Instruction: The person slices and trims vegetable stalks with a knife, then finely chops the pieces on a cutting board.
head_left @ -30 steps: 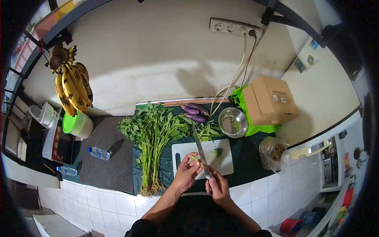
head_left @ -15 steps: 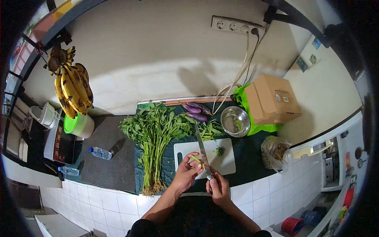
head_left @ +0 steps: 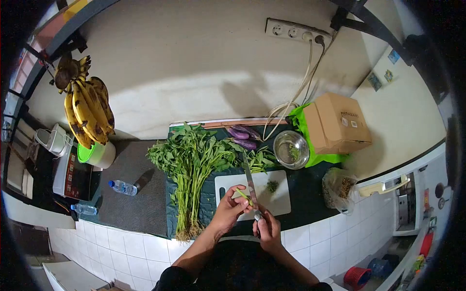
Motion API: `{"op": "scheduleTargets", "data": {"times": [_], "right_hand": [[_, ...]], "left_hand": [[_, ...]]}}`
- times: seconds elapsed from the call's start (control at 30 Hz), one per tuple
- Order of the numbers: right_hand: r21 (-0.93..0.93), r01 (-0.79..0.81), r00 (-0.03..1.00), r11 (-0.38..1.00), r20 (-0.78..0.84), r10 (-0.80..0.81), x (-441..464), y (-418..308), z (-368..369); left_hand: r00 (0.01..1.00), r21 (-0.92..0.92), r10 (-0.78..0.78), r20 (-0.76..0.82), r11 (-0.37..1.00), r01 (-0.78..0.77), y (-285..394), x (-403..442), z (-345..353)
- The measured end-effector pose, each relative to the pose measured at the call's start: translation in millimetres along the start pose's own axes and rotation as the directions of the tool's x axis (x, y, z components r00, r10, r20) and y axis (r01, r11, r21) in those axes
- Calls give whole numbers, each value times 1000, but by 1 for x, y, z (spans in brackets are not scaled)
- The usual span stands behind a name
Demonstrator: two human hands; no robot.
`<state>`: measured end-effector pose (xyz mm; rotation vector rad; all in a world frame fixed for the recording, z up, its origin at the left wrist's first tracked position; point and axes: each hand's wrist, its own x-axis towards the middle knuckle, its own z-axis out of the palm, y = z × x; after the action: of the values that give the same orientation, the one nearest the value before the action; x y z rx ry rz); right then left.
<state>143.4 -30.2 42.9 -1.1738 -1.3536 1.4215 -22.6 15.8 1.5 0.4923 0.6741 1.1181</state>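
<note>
My left hand [head_left: 229, 212] pinches a short, thin green vegetable piece [head_left: 242, 194] over the near edge of the white cutting board [head_left: 228, 182]. Its exact kind is too small to make out. My right hand [head_left: 269, 230] is wrapped round the handle of a long knife [head_left: 249, 175]. The blade points away from me, across the board, and lies against or very near the green piece. A small heap of chopped greens [head_left: 273, 186] rests on the board. Just beyond it are loose leafy stalks [head_left: 261, 159].
Rooted leafy greens [head_left: 187, 169] lie left of the board, with purple eggplants [head_left: 244, 143] behind. To the right stand a metal bowl [head_left: 287, 157], a cardboard box [head_left: 335, 123] and a plastic bag [head_left: 337, 191]. Bananas [head_left: 90, 114] hang at left above a water bottle [head_left: 123, 187].
The camera view has shifted slightly. Both hands keep nearly the same pose, with the knife and the green piece held close together as before.
</note>
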Motion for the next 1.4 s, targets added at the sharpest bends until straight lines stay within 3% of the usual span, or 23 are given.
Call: {"op": "scheduleTargets", "data": {"times": [0.4,0.7,0.97,1.4], "right_hand": [[2,-55,995,999,-80,55,-4,-8,-7],[-131,26,996,991,-84,-37,-8,-2,-12],[25,-43,995,999,-88,45,-10,2,-4],[-1,21,999,1000,-28,-21,-4,5,8]], "left_hand": [[997,58,-35,72,998,31,5,11,17],[995,91,-36,97,996,27,4,14,16],[999,78,10,31,997,-13,4,6,8],[998,71,51,41,996,-54,8,-2,-1]]}}
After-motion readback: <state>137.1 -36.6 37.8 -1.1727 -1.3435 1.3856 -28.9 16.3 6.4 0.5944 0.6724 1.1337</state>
